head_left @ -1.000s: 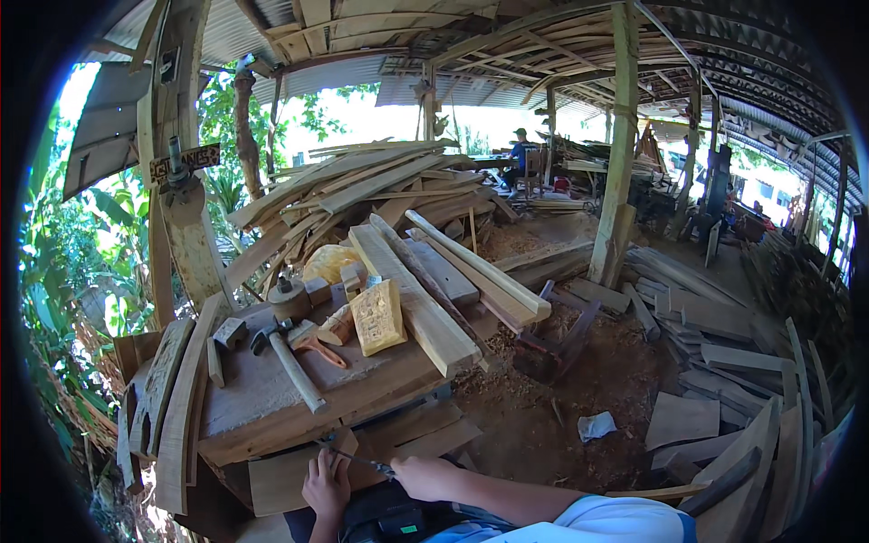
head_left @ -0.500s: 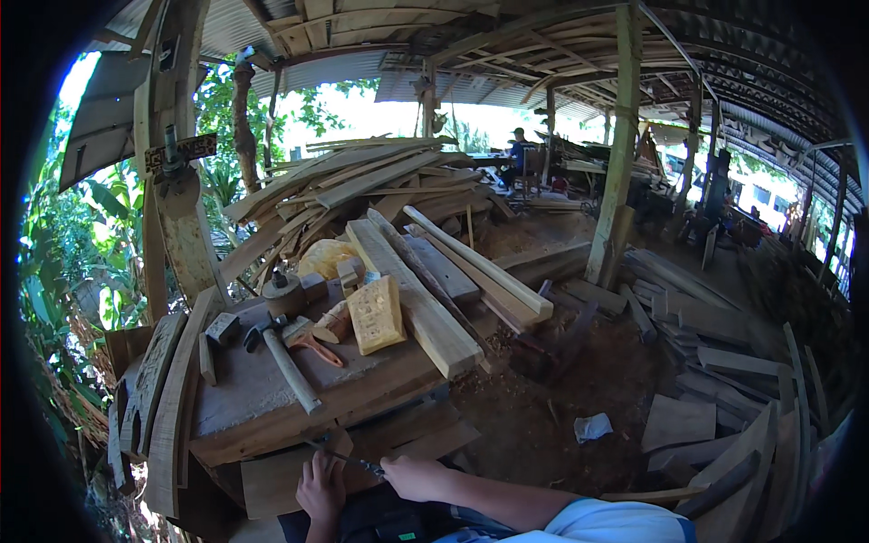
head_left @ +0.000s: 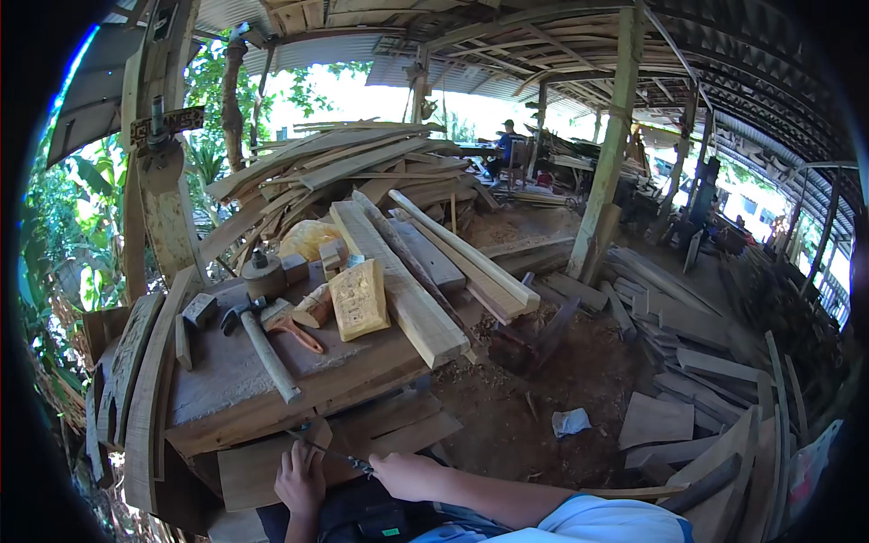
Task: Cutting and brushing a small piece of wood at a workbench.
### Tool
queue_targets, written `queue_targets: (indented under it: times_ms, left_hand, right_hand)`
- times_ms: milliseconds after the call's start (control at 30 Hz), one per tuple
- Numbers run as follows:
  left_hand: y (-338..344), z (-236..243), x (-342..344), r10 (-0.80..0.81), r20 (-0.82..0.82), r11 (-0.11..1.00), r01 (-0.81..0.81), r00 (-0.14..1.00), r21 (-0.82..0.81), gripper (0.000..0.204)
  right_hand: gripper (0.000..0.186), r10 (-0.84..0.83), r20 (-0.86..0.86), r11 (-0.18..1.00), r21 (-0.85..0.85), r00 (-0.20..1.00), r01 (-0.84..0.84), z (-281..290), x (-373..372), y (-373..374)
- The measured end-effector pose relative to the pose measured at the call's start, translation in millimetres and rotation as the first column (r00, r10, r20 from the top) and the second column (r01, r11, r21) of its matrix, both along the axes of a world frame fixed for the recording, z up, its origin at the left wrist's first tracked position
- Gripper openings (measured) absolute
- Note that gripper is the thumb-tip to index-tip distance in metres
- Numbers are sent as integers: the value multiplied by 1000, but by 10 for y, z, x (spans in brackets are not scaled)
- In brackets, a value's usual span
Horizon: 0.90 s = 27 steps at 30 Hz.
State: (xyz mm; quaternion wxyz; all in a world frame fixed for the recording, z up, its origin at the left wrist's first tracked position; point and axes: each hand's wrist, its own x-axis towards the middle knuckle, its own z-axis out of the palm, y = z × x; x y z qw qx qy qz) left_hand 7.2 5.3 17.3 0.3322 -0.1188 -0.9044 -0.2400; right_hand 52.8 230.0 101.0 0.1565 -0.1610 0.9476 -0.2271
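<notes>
My right hand (head_left: 405,476) is closed round the near end of a thin dark rod (head_left: 337,454), low in the view. Its exact kind is too small to make out. The rod slants up to the left, and the bent fingers of my left hand (head_left: 300,478) pinch it farther along. Just beyond lie brown boards (head_left: 380,418) below the front edge of a wooden workbench (head_left: 217,433). On the bench are a claw hammer (head_left: 262,355), a paintbrush with an orange handle (head_left: 296,334), a wooden mallet head (head_left: 314,307) and a yellowish block (head_left: 358,301).
A thick plank (head_left: 403,285) and a pale beam (head_left: 466,251) jut over the bench's right end. Behind rises a heap of boards (head_left: 353,163). Offcuts (head_left: 658,422) cover the ground at right, near a wooden post (head_left: 608,154). A person (head_left: 508,149) sits far back.
The whole scene has shifted slightly left and, in its upper part, up as my head turned. Both hands stay on the rod in nearly the same pose.
</notes>
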Motion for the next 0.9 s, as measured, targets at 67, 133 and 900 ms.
queue_targets:
  times_ms: [67, 133, 900]
  left_hand:
    - [1, -52, 1, -1, 21, 1000, 1, 1000, 8, 39]
    - [-15, -98, -17, -46, 23, 999, 46, 999, 9, 40]
    - [46, -6, 26, 116, -30, 983, -119, 993, -142, 50]
  right_hand:
    - [25, -24, 20, 1000, 11, 1000, 23, -20, 100, 52]
    - [25, -51, 15, 998, 31, 999, 51, -32, 137, 40]
    - [26, 27, -126, 999, -19, 992, -29, -254, 79, 40]
